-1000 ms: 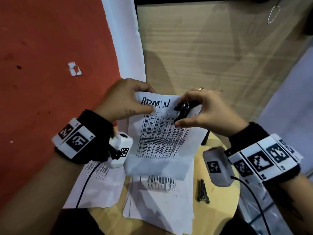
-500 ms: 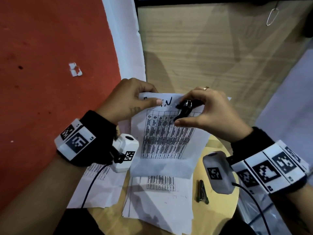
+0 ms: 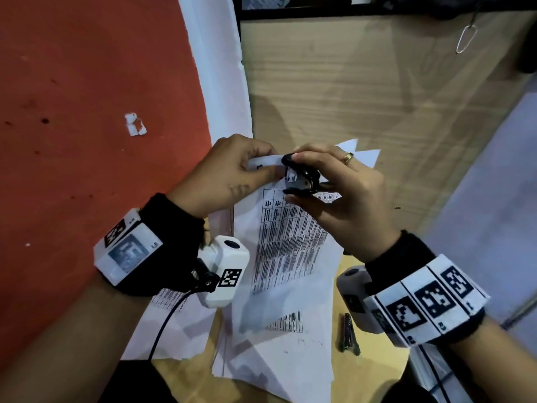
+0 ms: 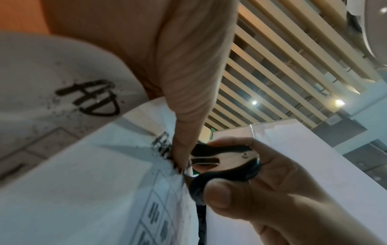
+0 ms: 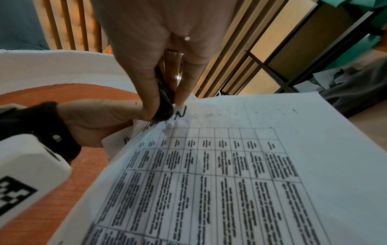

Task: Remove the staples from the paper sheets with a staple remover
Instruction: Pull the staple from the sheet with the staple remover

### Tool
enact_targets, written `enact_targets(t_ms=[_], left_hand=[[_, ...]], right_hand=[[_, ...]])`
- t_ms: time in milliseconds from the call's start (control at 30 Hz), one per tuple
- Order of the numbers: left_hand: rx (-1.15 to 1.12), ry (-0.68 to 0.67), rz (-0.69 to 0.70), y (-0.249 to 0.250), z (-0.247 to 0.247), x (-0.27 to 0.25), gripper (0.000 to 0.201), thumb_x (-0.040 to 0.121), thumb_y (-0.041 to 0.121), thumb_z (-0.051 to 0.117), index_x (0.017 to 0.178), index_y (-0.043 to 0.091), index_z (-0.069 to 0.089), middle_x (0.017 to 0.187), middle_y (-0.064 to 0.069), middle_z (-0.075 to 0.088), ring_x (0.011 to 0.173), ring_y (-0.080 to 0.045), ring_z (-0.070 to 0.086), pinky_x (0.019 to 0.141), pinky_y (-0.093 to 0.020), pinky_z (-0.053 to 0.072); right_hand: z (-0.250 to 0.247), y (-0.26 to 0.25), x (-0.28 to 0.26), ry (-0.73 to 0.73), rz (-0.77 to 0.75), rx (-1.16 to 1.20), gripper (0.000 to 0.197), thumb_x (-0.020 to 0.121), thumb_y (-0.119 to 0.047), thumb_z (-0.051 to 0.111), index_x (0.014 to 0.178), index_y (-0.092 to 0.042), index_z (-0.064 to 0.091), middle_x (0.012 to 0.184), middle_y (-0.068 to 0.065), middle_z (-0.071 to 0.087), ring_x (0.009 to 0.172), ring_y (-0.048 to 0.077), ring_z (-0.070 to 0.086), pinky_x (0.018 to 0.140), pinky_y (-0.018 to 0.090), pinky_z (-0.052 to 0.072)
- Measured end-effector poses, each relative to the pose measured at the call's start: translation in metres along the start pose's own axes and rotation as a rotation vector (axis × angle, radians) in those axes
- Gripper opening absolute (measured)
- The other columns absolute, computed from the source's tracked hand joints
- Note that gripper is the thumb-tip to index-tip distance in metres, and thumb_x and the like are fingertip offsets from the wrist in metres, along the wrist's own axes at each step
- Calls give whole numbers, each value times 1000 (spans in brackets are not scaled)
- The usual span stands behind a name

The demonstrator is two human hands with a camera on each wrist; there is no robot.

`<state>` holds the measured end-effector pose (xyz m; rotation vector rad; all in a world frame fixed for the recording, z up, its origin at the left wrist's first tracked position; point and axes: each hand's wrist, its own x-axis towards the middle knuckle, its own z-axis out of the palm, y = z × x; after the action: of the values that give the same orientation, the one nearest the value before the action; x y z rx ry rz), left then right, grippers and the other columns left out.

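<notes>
The right hand [image 3: 343, 196] squeezes the staple remover [image 3: 302, 177], its claws biting at nine o'clock toward the left hand [image 3: 226, 173], which pinches the paper sheets [image 3: 290, 242] there.

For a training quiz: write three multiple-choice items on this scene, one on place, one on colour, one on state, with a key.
1. Where is the staple remover working?
A. top edge of the held sheets
B. bottom edge
C. on the table

2. What colour is the wall at left?
A. green
B. orange-red
C. black

3. How is the stapled paper sheets' top strip?
A. flat
B. folded back under the left hand
C. torn off

Key: A, the right hand pinches the tool at the top edge; B, the orange-red wall fills the left; C is false, B: the strip curls over.
</notes>
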<state>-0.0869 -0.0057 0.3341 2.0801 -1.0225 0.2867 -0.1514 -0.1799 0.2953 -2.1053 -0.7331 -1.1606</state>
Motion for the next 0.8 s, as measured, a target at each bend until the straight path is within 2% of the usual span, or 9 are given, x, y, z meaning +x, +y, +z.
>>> enact_targets(t_ms=[100, 200, 300, 400, 533, 633, 800], left_hand=[[-40, -7, -19, 3, -1, -1, 31, 77, 41, 63, 86, 13, 72, 81, -15, 70, 84, -36, 64, 73, -50, 49], [-39, -9, -26, 4, -1, -2, 32, 76, 43, 64, 87, 14, 73, 82, -13, 71, 85, -34, 65, 76, -52, 50], [-50, 2, -51, 5, -1, -2, 31, 75, 42, 65, 84, 14, 73, 79, -15, 71, 72, -24, 63, 73, -49, 50], [-27, 41, -56, 5, 0, -3, 28, 75, 40, 65, 82, 14, 73, 76, -15, 70, 69, -16, 57, 69, -44, 49], [7, 93, -56, 6, 2, -5, 30, 73, 40, 64, 78, 11, 73, 71, -19, 67, 62, -21, 55, 66, -43, 48], [-9, 87, -67, 5, 3, -6, 34, 72, 45, 64, 77, 13, 73, 71, -20, 66, 63, -14, 53, 66, -43, 49], [-84, 60, -89, 2, 3, -8, 37, 70, 46, 68, 79, 11, 73, 76, -22, 67, 67, -12, 53, 65, -44, 50]], right_hand=[[0, 0, 2, 17, -34, -18, 34, 75, -4, 76, 107, 2, 65, 110, 13, 63, 92, 19, 62, 71, 27, 57], [1, -1, 2, 19, -68, -65, 32, 75, -6, 76, 105, 2, 66, 108, 12, 65, 91, 23, 63, 69, 32, 57], [1, -2, 2, 31, -88, -95, 31, 75, -8, 76, 103, 2, 67, 106, 12, 66, 89, 27, 65, 69, 38, 58], [3, -2, 2, 44, -135, -159, 30, 74, -5, 77, 101, 4, 67, 104, 14, 67, 87, 32, 66, 68, 44, 57], [6, -3, 2, 42, -170, -264, 29, 73, -4, 76, 100, 3, 68, 103, 14, 68, 89, 32, 66, 68, 42, 56], [8, -4, 1, 42, -177, -285, 27, 74, -5, 75, 99, 2, 68, 103, 13, 68, 89, 32, 66, 68, 40, 54], [9, -2, 1, 30, -199, -274, 23, 75, -2, 73, 97, 4, 68, 101, 15, 68, 84, 33, 66, 67, 40, 54]])
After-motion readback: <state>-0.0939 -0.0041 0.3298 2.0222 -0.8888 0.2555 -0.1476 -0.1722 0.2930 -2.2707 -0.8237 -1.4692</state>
